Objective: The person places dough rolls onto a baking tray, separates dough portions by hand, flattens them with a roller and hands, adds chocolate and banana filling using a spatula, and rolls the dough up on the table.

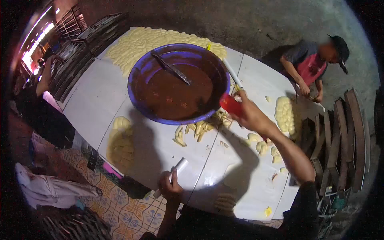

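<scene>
My left hand [171,184] is closed around a short white cylinder [180,166] near the front edge of the white tiled table [82,100]. My right hand [252,114] grips a red plastic piece [231,105] at the right of a purple basin [136,100] filled with brown liquid, with a dark utensil [170,68] in it. A long white stick [232,72] with yellow at its ends stands by my right fingers; I cannot tell if they hold it. Pale yellow pieces [160,38] cover the back; more piles [286,114] lie right and left, with scraps below the basin.
A person in a cap [314,64] works at the right edge; another person's arm [44,78] is by stacked dark trays [86,52] at left. Metal molds [336,144] stand on the right. A pale cloth [48,186] hangs at lower left above patterned floor tiles.
</scene>
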Available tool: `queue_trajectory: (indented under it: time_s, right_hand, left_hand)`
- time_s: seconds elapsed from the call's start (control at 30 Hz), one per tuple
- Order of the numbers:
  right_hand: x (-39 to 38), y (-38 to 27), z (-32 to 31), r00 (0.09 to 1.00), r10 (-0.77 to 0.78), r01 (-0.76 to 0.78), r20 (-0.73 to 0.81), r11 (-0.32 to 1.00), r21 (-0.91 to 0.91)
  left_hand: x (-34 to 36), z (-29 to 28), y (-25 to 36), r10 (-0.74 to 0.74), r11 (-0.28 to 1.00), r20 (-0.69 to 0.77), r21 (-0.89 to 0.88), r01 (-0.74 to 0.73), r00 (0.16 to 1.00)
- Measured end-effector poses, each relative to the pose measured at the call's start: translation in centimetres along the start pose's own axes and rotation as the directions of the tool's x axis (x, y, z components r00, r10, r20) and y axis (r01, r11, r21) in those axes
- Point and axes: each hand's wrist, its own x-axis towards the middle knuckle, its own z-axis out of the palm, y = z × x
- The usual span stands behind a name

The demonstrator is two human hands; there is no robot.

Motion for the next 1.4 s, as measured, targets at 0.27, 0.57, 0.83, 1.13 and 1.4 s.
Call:
queue_trajectory:
  time_s: [0.27, 0.57, 0.83, 1.13, 1.4]
  right_hand:
    - [17.6, 0.5, 7.2, 0.806, -0.144, 0.462, 0.574, 0.759, -0.458]
    - [18.0, -2.5, 9.4, 0.792, -0.228, 0.514, 0.566, 0.750, -0.417]
    - [14.3, -2.5, 2.0, 0.664, -0.344, 0.442, 0.664, 0.897, 0.022]
    - [-16.2, 3.9, 3.2, 0.957, -0.228, 0.253, 0.182, 0.958, -0.133]
    - [-29.7, 9.4, 18.5, 0.881, 0.435, -0.404, -0.185, 0.896, 0.183]
  left_hand:
    - [-0.5, 1.5, -0.3, -0.360, 0.888, 0.250, -0.202, 0.412, 0.899]
    - [-4.0, 4.0, -2.1, -0.133, 0.990, 0.023, 0.056, 0.132, 0.991]
    - [-4.9, 5.0, -2.9, -0.204, 0.977, 0.134, 0.083, 0.195, 0.970]
    - [-4.4, 9.9, -6.0, -0.074, 0.996, -0.172, 0.032, 0.081, 0.982]
    - [1.9, 1.5, 3.0, -0.023, 0.991, 0.033, 0.129, 0.018, 0.999]
